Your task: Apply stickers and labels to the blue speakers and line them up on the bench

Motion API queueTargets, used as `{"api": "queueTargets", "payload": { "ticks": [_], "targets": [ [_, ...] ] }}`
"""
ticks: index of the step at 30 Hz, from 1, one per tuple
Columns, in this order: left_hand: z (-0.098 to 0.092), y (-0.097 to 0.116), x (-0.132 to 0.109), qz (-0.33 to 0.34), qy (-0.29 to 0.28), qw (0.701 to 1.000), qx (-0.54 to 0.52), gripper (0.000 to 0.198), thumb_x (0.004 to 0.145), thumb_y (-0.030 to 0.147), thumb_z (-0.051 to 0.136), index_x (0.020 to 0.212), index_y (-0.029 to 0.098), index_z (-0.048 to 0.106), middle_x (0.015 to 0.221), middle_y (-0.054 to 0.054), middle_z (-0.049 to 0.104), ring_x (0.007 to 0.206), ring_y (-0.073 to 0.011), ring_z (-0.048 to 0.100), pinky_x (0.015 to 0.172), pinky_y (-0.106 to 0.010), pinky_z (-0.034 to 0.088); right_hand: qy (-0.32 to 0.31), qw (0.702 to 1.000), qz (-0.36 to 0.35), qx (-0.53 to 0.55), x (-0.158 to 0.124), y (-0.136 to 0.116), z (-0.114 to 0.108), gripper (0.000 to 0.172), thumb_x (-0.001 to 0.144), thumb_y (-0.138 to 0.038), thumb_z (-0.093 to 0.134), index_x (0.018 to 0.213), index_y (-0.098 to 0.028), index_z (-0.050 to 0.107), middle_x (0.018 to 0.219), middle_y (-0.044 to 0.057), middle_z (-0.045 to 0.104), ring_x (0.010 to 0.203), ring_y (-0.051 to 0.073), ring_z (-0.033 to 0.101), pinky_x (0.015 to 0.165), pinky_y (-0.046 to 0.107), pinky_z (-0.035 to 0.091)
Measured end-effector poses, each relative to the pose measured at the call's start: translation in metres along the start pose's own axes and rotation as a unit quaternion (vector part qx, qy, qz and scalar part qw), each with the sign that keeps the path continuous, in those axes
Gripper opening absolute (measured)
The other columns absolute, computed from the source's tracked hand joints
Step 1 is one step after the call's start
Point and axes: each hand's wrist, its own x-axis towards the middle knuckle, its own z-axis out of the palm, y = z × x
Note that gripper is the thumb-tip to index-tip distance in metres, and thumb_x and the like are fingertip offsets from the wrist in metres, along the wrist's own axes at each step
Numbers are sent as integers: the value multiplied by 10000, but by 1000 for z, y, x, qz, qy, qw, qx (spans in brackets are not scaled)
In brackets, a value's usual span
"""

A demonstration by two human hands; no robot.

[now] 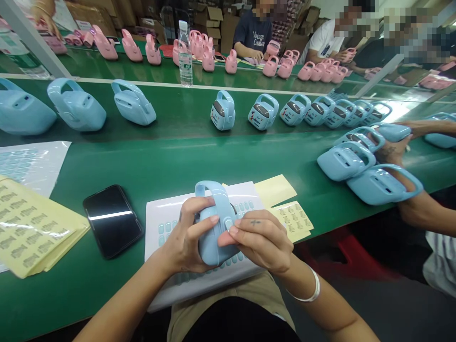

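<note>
A light-blue portable speaker (213, 242) with a loop handle is tilted in my left hand (188, 232), whose fingers wrap round its body. My right hand (263, 237) pinches a small pale oval sticker (228, 224) against the lower end of the handle, on the speaker's side. Under both hands lies a white sheet (156, 209) with rows of small light-blue oval stickers, partly covered by my hands and the speaker. It reaches over the table edge onto my lap.
A black phone (113, 221) and yellow label sheets (35, 228) lie left; more yellow labels (294, 221) lie right. Blue speakers (263, 113) line the green table (142, 156). At right, a co-worker's arm (420, 204) reaches among speakers. Beyond are a bottle (185, 61) and pink speakers (131, 47).
</note>
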Motion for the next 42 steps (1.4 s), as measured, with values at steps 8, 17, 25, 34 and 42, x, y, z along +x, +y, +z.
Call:
{"api": "queueTargets", "payload": {
  "ticks": [8, 17, 25, 34, 42],
  "targets": [
    [1, 0, -1, 1, 12, 1000, 25, 753, 626, 293, 727, 1273, 185, 355, 1231, -184, 429, 1104, -314, 481, 873, -497, 477, 9, 999, 39, 20, 5, -1, 6, 120, 760, -101, 712, 825, -168, 638, 680, -1, 628, 635, 114, 581, 533, 231, 545],
    [-4, -5, 1, -49, 24, 998, -34, 849, 595, 385, 779, 1303, 246, 333, 1236, -169, 434, 1114, -320, 496, 791, -465, 512, -159, 980, 58, 107, 2, 22, -16, 459, 883, -584, 454, 1092, -235, 666, 1177, 101, 603, 1130, 245, 530, 880, 429, 530],
    [3, -7, -7, -151, 135, 961, -187, 1012, 572, 575, 747, 1389, 375, 184, 1257, -103, 470, 1064, -281, 582, 827, -468, 518, -317, 783, 339, 415, 28, 74, 44, 644, 799, -740, 419, 1085, -199, 618, 962, 56, 647, 864, 157, 604, 800, 339, 516],
    [9, -55, -21, -329, 222, 915, 72, 727, 850, 277, 582, 1424, 328, 139, 1437, -173, 287, 1310, -311, 388, 948, -532, 429, -182, 815, 476, 276, 151, 137, 140, 225, 915, -267, 517, 1102, -151, 563, 869, -2, 604, 665, 61, 529, 645, 200, 465],
    [19, -65, -28, -291, 77, 943, 143, 445, 826, 174, 525, 1256, 187, 413, 1182, -166, 546, 1107, -293, 570, 868, -499, 504, -235, 842, 480, 69, 183, 182, 223, 344, 905, -360, 558, 1185, -160, 544, 1183, 80, 579, 1008, 199, 600, 845, 411, 528]
  ]
}}
